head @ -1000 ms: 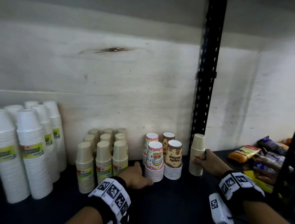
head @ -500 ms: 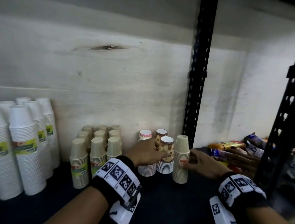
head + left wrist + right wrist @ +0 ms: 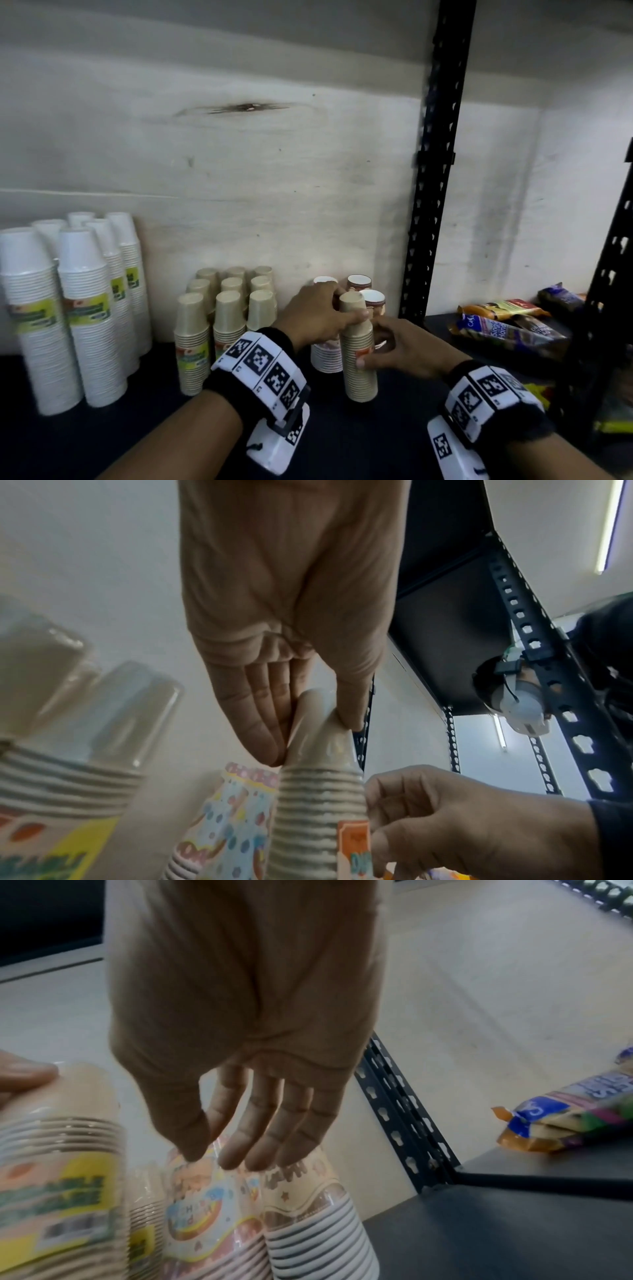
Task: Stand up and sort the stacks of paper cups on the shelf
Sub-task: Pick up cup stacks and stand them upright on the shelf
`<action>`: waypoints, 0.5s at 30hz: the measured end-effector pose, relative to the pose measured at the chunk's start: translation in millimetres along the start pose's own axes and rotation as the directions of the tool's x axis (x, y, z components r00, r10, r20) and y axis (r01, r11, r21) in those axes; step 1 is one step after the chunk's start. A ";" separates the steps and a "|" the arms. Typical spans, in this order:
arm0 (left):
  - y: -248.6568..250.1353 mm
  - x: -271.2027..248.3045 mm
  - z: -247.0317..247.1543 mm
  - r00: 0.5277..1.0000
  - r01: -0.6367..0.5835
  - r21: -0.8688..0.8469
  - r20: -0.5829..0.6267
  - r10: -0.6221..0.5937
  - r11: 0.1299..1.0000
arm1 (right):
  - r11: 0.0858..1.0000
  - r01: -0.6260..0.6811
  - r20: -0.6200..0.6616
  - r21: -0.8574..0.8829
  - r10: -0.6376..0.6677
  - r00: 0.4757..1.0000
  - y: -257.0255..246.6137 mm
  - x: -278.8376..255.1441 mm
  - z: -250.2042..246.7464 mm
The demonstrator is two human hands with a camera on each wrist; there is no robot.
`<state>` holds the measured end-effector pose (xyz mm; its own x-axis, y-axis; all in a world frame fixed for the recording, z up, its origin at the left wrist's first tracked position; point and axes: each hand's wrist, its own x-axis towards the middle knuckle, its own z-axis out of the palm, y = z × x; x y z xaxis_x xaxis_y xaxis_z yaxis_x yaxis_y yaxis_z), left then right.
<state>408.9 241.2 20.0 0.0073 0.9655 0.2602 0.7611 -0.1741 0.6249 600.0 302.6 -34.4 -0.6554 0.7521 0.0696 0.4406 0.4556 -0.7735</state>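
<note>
A beige cup stack (image 3: 359, 370) (image 3: 318, 818) stands upright on the dark shelf (image 3: 387, 442), just in front of the patterned cup stacks (image 3: 374, 301) (image 3: 301, 1213). My left hand (image 3: 334, 310) (image 3: 308, 723) pinches its top cup between thumb and fingers. On the stack's right side is my right hand (image 3: 376, 349) (image 3: 240, 1150), fingers loosely extended, with the thumb touching the stack at label height. A group of matching beige stacks (image 3: 226, 308) stands to the left.
Tall white cup stacks (image 3: 78, 308) fill the far left of the shelf. A black slotted upright (image 3: 435, 171) rises just right of the patterned cups. Snack packets (image 3: 507, 322) lie beyond it on the right. The wall closes the back.
The beige stack has moved left, from beside the upright to in front of the patterned cups. My left hand left the patterned cups and took its top. My right hand's grip loosened.
</note>
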 end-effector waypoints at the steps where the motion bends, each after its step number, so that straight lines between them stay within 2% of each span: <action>1: -2.3 0.0 -2.7 1.000 0.004 0.011 0.003 -0.004 1.000 | 1.000 -0.025 0.013 -0.003 0.025 1.000 -0.1 1.8 -0.2; 4: -9.9 -0.7 -12.7 1.000 0.009 0.050 0.017 -0.009 0.999 | 0.994 -0.087 0.040 -0.066 0.090 0.995 -0.9 6.0 -6.4; 6: -16.0 -1.3 -21.3 0.999 0.022 0.034 0.031 -0.024 0.999 | 0.984 -0.072 -0.037 -0.163 0.067 0.997 -1.5 9.0 -12.1; 10: -32.2 -7.9 -41.1 0.997 0.070 -0.039 0.044 -0.068 0.997 | 0.948 -0.015 -0.281 -0.318 -0.080 0.956 -14.8 18.6 -12.5; 12: -42.0 -15.3 -52.7 0.996 0.081 -0.061 0.039 -0.078 0.995 | 0.933 0.043 -0.333 -0.357 -0.170 0.928 -25.0 25.7 -4.9; 15: -56.8 -30.9 -73.1 0.994 0.108 -0.126 0.018 -0.107 0.986 | 0.907 0.134 -0.336 -0.400 -0.281 0.899 -35.1 40.7 14.3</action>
<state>318.0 207.2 30.3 -0.0625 0.9818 0.1792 0.6694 -0.0919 0.7372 549.1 310.4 -13.5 -0.5066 0.7081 0.4919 0.5574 0.7042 -0.4397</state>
